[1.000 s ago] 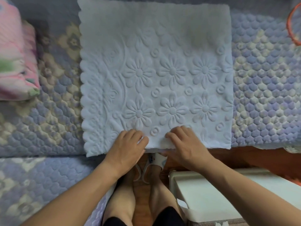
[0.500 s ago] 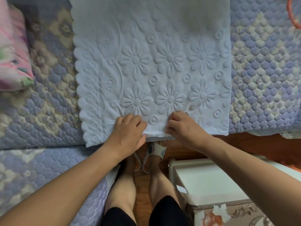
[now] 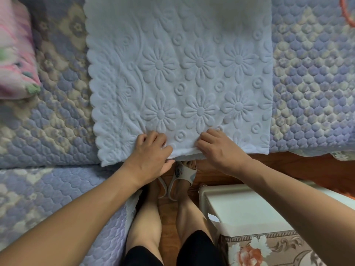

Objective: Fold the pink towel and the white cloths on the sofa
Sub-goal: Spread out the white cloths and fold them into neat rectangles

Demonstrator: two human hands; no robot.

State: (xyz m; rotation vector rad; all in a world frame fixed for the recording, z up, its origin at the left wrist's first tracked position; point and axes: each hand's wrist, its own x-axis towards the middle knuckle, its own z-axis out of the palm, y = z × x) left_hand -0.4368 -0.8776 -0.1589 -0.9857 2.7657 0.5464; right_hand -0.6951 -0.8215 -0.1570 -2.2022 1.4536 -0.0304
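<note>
A white cloth (image 3: pixel 192 73) with embossed flowers and a scalloped left edge lies flat on the quilted sofa (image 3: pixel 311 93). Its near edge hangs slightly over the seat front. My left hand (image 3: pixel 151 156) grips that near edge left of centre, fingers curled on top and thumb under. My right hand (image 3: pixel 219 148) pinches the same edge a little to the right. A folded pink towel (image 3: pixel 15 54) lies at the far left of the sofa, partly out of frame.
A white-topped box with a floral side (image 3: pixel 249 212) stands on the wooden floor at the lower right. My legs and sandalled feet (image 3: pixel 184 169) are between it and a second quilted cushion (image 3: pixel 48 198) at the lower left. An orange ring (image 3: pixel 345 14) shows at the top right.
The view has tilted down, so the cloth's far edge has left the frame. Both hands have closed their fingers on the near edge, bunching it slightly.
</note>
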